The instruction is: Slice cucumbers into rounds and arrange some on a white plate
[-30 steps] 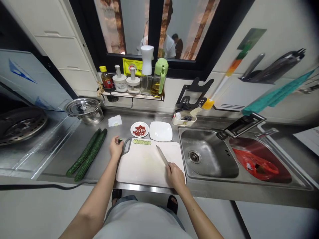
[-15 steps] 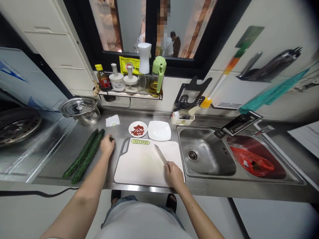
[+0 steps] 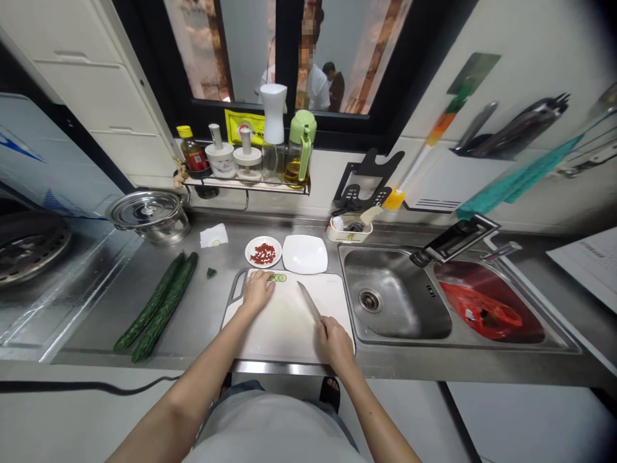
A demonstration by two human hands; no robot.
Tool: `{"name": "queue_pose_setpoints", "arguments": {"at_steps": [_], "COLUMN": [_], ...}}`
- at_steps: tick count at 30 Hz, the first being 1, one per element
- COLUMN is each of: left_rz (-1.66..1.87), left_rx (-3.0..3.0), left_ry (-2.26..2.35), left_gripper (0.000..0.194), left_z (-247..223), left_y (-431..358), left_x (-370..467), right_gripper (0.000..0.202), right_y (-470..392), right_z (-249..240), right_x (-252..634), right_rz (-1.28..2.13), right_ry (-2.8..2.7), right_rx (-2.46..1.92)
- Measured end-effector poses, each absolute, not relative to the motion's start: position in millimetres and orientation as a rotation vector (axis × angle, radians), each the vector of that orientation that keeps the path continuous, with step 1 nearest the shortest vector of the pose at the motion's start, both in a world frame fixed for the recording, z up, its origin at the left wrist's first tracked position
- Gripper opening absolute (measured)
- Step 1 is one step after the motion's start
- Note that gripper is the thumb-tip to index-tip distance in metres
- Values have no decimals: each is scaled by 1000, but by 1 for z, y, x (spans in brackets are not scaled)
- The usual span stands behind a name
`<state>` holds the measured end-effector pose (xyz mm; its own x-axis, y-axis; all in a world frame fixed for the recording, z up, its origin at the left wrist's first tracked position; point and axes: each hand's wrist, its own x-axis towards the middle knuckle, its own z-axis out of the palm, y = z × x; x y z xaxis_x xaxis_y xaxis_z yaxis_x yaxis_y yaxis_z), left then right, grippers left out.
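Observation:
Over the top left of the white cutting board (image 3: 289, 321), my left hand (image 3: 258, 290) has its fingers closed around the left part of a row of thin cucumber slices (image 3: 278, 278), hiding those slices. My right hand (image 3: 336, 341) grips the handle of a knife (image 3: 309, 302), whose blade lies low over the board and points up and left. Two whole cucumbers (image 3: 157, 308) lie side by side on the steel counter at the left. A small dark green piece (image 3: 211, 273) sits between them and the board.
Behind the board stand a plate of red pieces (image 3: 263, 252) and a bare white plate (image 3: 304, 253). A sink (image 3: 398, 296) adjoins the right side. A lidded pot (image 3: 152, 215) and white paper (image 3: 213, 236) are at the back left; bottles (image 3: 274, 135) line a shelf.
My left hand has let go of the small dark green piece on the counter and moved right onto the cucumber slices. My right hand still holds the knife in nearly the same place.

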<state>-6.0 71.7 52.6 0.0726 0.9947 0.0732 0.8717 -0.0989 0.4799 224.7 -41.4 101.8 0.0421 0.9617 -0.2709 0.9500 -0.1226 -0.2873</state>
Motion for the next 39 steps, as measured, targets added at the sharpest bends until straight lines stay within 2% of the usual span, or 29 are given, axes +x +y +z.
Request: {"name": "queue_pose_setpoints", "arguments": {"at_steps": [7,17,29,39], "left_rz": [367,339,497,686], "left_rx": [2040,2073,2021,1568], "left_ry": [1925,1924,1891,1833], "left_gripper": [29,28,19,14], "left_z": [53,48,62,55], "left_y": [89,94,85,52], "left_x": [30,31,35,19], "right_gripper": [32,30,29,29], "right_y": [-42,-44,-43,-44], "right_z": [105,100,101,104], "right_x": [225,228,227,227], "right_rz": [611,588,585,603], "right_ry": [-2063,-2047,-2071,-2136], "right_rx": [-2268,-2253,-2277,-2176]}}
